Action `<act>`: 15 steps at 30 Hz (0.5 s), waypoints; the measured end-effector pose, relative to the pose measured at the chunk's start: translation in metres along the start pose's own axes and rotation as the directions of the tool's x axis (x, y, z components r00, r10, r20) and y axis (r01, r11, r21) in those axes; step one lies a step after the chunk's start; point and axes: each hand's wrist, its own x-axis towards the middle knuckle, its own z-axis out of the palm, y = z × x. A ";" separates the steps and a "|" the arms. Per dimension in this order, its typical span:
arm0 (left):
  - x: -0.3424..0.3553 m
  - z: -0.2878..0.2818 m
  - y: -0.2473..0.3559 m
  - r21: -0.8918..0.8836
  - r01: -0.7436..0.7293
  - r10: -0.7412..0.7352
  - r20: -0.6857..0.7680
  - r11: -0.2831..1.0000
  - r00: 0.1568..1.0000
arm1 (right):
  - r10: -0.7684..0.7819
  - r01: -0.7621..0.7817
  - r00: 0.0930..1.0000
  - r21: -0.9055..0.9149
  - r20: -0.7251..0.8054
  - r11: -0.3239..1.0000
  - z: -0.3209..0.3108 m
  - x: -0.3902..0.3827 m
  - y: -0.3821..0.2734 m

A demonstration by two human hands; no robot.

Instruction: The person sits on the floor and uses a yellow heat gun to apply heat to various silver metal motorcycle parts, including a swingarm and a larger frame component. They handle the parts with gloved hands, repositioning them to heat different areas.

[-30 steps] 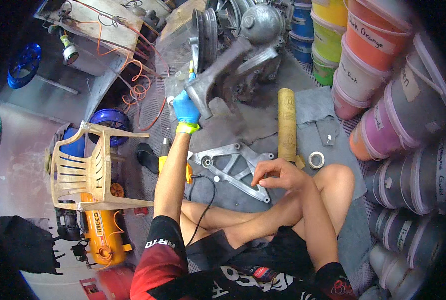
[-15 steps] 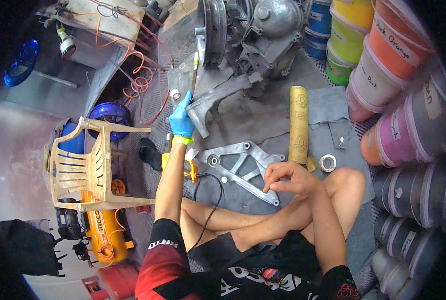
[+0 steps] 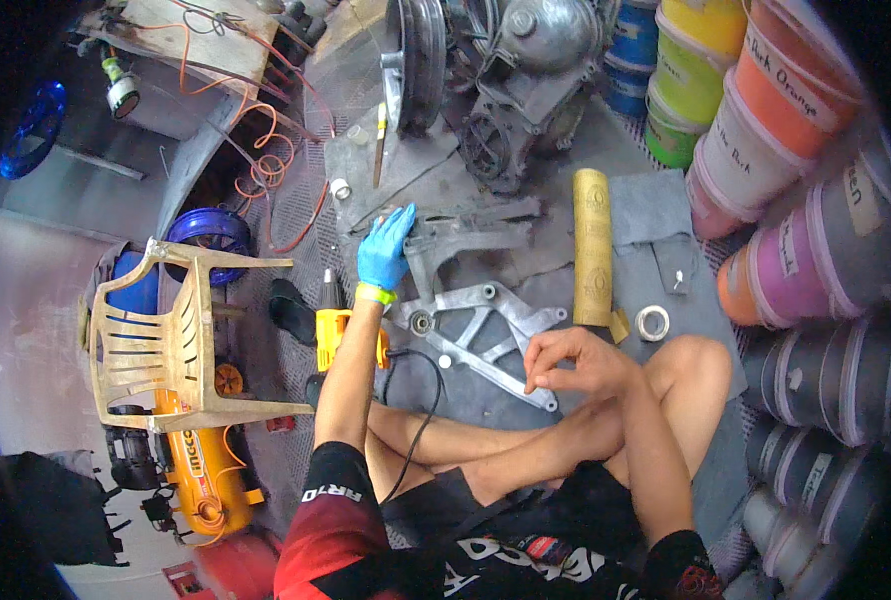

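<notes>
My left hand [image 3: 384, 248], in a blue glove, has its fingers stretched out and rests against the left end of a dull grey metal bracket [image 3: 471, 240] lying on the grey mat. My bare right hand [image 3: 578, 362] hangs over the right end of a silver triangular metal frame [image 3: 486, 335]; its fingers are curled to a loose pinch, and anything between them is too small to make out. A yellow heat gun [image 3: 334, 332] lies partly behind my left forearm. Beyond the glove is a thin tool with a yellow end [image 3: 380, 145].
A yellow-brown paper roll [image 3: 593, 250] and a tape roll [image 3: 654, 322] lie at the right. Stacked coloured buckets [image 3: 756, 150] line the right side. A wheel rim [image 3: 414, 65] and a large engine casing [image 3: 541, 70] stand at the back. A plastic chair [image 3: 166, 340] stands left.
The grey bracket, raised and tilted before, now lies lower and flatter on the mat. My left hand has come nearer and its fingers have straightened. My right hand has hardly moved.
</notes>
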 end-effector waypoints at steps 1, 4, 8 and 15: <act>-0.001 0.000 -0.006 -0.016 -0.022 0.023 0.042 1.000 0.999 | 0.016 -0.015 1.000 -0.031 0.015 0.999 0.003 0.000 0.001; 0.020 -0.001 -0.013 -0.109 0.071 -0.057 0.131 0.991 0.990 | 0.042 -0.041 0.999 -0.033 0.033 0.999 0.006 0.006 -0.011; 0.032 -0.001 -0.011 -0.095 0.270 -0.235 0.279 0.958 0.931 | -0.140 0.154 0.968 0.052 -0.210 0.987 0.013 -0.002 -0.025; 0.015 0.012 -0.007 -0.032 0.115 -0.113 0.068 0.993 0.991 | -0.819 0.784 0.569 -0.348 0.076 0.513 0.056 -0.040 -0.161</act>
